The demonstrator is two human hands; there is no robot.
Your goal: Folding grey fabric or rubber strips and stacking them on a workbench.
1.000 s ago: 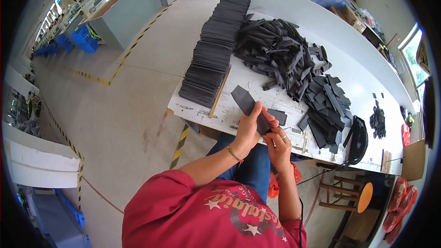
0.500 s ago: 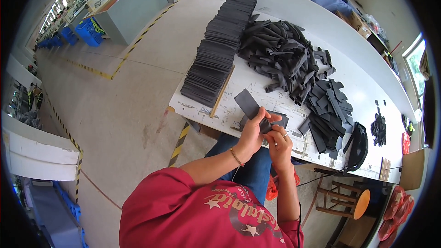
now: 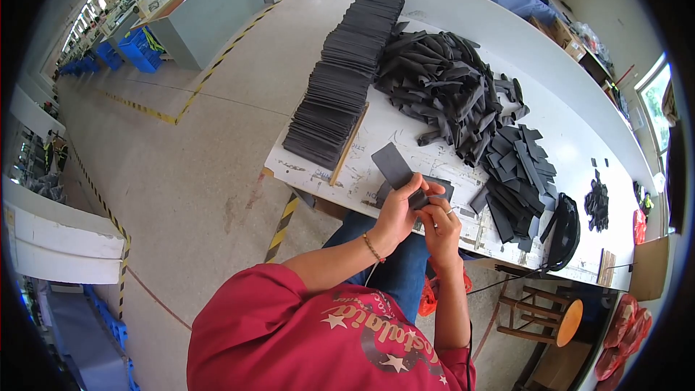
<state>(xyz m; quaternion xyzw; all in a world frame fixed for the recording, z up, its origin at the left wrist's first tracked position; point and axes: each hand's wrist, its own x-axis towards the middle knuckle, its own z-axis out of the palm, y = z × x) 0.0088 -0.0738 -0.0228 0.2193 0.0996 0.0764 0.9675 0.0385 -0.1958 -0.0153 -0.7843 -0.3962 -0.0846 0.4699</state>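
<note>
A dark flat rectangular piece with rounded corners (image 3: 392,165) stands up out of my left hand (image 3: 398,210), whose fingers are closed around its lower part. My right hand (image 3: 438,223) meets it there, fingertips pinched at the piece's lower end between both hands. Whether that end is a fold or a second part, I cannot tell. Below the hands, at the table's near edge, lies another dark flat piece (image 3: 443,190), partly covered by them. Close by on the right is a loose heap of flat black strips (image 3: 517,174).
On the white table (image 3: 405,127) a long row of tightly stacked black pieces (image 3: 329,94) runs along the left, beside a wooden strip (image 3: 350,143). Behind my hands is a big heap of black sleeve-like pieces (image 3: 441,87). A black pouch (image 3: 563,232) and wooden stool (image 3: 550,315) are right.
The upper end of the dark piece has shifted slightly right and tilts a little more upright. Both hands stay in nearly the same place, with small finger movements.
</note>
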